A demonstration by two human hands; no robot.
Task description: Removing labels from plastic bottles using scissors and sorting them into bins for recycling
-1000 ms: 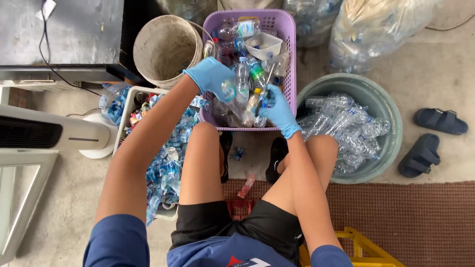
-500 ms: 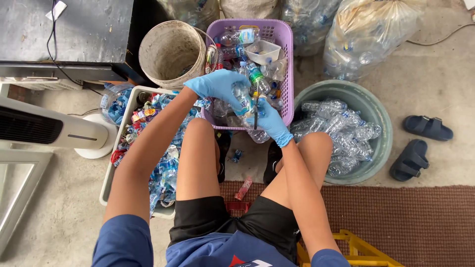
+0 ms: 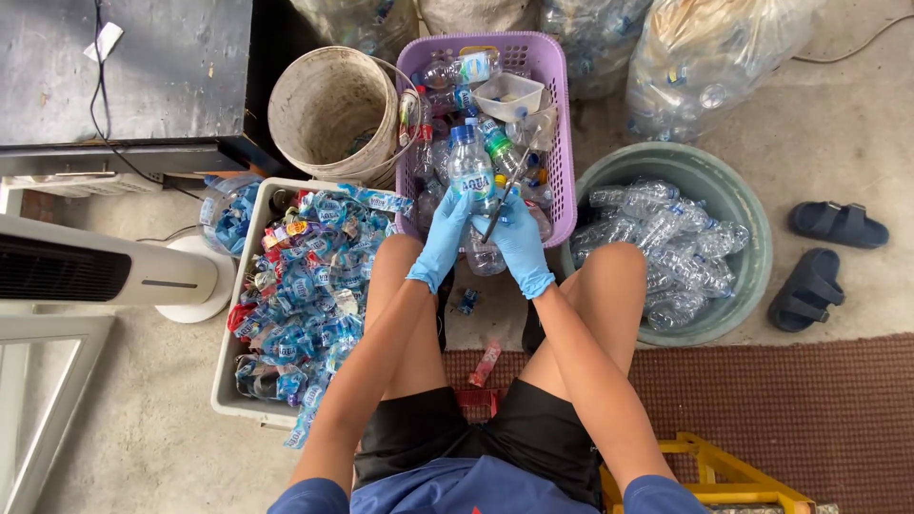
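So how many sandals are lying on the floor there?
2. One sandal lies right of the green tub; the other sandal lies just below it. None seems hidden.

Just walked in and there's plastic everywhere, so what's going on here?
A seated person in blue gloves holds a clear plastic bottle upright over the front of a purple basket of bottles. The left hand grips the bottle; the right hand holds a thin blade-like tool against it. A white bin at their left holds peeled labels, and a green tub at their right holds bare bottles.
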